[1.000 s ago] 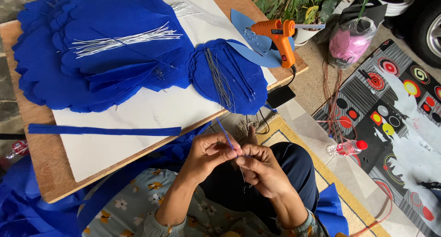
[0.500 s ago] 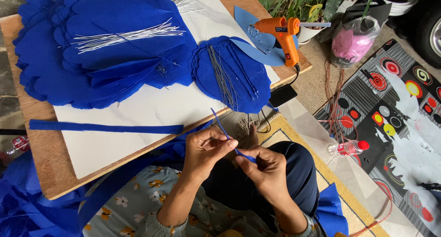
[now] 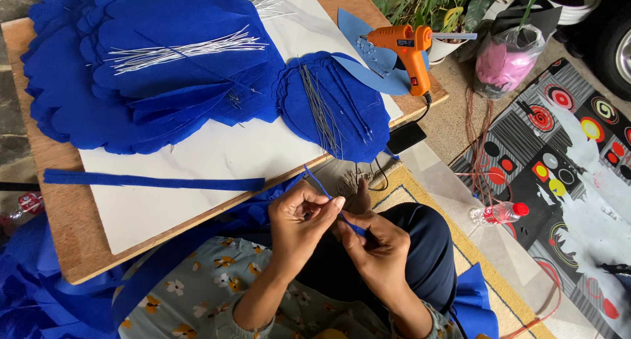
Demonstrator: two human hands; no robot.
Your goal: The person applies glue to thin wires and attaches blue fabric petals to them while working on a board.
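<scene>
My left hand [image 3: 299,217] and my right hand [image 3: 371,247] meet over my lap, both pinching a thin wire wrapped in blue strip [image 3: 327,194] that slants up and left from my fingers. A long blue strip [image 3: 154,180] lies on the white board [image 3: 197,158] in front of me. Stacks of blue petal shapes [image 3: 131,83] cover the far left of the board, with a bundle of silver wires [image 3: 184,50] on top. A smaller blue petal pile [image 3: 332,109] with wires sits to the right.
An orange glue gun [image 3: 407,46] stands on the wooden table's [image 3: 72,247] right corner, its cord hanging down. A pink bag [image 3: 503,60], potted plants [image 3: 427,4], a small bottle [image 3: 499,213] and a patterned mat [image 3: 578,155] are on the floor at right. Blue fabric [image 3: 39,293] lies lower left.
Both hands have shifted slightly while working the blue-wrapped wire; its free end now points more up and to the left. Nothing on the table moved.
</scene>
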